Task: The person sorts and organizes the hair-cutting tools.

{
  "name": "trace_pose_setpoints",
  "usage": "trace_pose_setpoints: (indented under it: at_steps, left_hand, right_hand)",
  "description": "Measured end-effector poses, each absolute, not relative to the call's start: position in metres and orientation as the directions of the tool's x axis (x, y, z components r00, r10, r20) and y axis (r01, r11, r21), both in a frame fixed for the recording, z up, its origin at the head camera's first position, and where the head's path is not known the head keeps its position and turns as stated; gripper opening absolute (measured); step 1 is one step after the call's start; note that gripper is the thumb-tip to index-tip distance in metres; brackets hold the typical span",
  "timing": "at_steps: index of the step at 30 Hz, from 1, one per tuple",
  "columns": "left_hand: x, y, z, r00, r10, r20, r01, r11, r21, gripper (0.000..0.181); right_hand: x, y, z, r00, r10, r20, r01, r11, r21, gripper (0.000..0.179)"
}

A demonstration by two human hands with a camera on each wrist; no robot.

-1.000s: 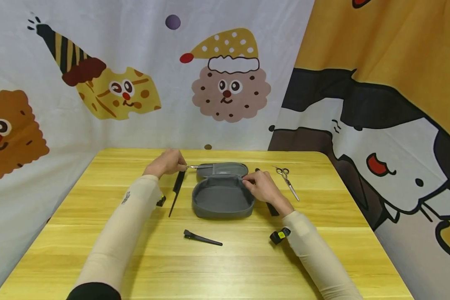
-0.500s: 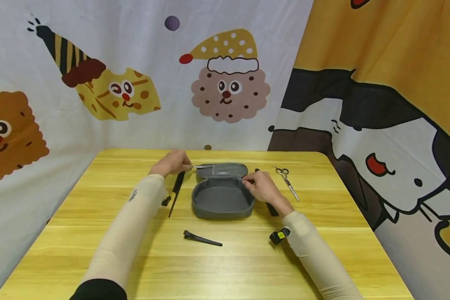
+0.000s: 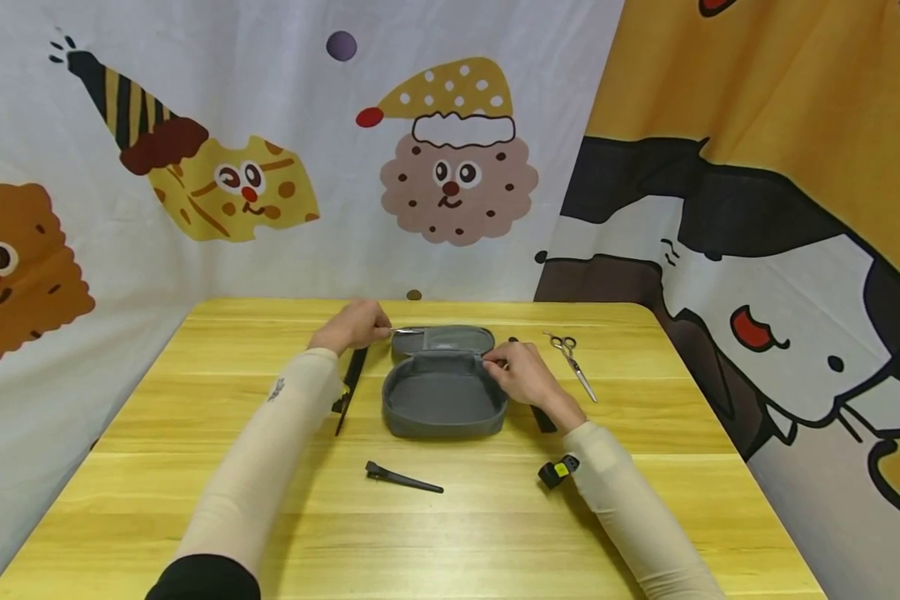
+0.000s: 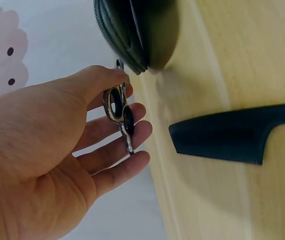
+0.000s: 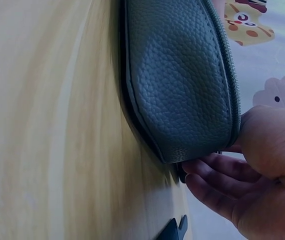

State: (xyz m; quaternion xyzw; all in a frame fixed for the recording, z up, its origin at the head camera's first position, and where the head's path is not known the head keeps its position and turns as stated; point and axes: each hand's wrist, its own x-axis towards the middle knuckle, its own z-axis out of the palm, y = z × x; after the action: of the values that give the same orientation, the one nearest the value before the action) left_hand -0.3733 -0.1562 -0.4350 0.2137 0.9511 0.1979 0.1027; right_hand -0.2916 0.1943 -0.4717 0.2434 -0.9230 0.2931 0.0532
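Observation:
A grey zip case (image 3: 446, 425) lies open in the head view, its lid folded back and an inner pocket (image 3: 457, 337) showing. At the lid's left edge my left hand (image 3: 354, 325) pinches a pair of scissors (image 4: 115, 105) by its ring handles, between thumb and fingers in the left wrist view. The scissors' metal blades reach over the lid's left part; how deep they sit in the pocket I cannot tell. My right hand (image 3: 523, 373) grips the case's back right corner near the hinge; in the right wrist view its fingers (image 5: 222, 182) are at the leathery end.
A black comb (image 3: 352, 379) lies left of the case, partly behind the left wrist. In front lies a black hair clip (image 3: 403, 477). Another pair of scissors (image 3: 573, 368) lies at the right. A black flat thing (image 3: 543, 419) is half hidden under the right hand.
My left hand has moved right toward the lid, and the scissors' blades have slid further over it. The right hand has stayed on the case corner.

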Motion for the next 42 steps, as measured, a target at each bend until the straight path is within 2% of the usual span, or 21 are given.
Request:
trace_pose_setpoints:
  at_steps: [6,15,42]
  left_hand:
    - [-0.374,-0.148,-0.44,-0.885,0.458,-0.081,0.384,0.818,0.429,0.033]
    - [-0.376,-0.139,-0.443,-0.881,0.473,-0.01,0.434,0.816,0.383,0.032]
    - [-0.374,-0.124,-0.447,-0.872,0.488,-0.035,0.429,0.797,0.425,0.026]
  right_hand:
    - [-0.293,0.196,-0.472,-0.875,-0.425,0.234,-0.482,0.711,-0.511,0.022]
    - [-0.295,0.196,-0.473,-0.862,-0.44,0.252,-0.506,0.707,-0.494,0.021]
    - [-0.294,0.196,-0.473,-0.851,-0.452,0.268,-0.525,0.702,-0.481,0.019]
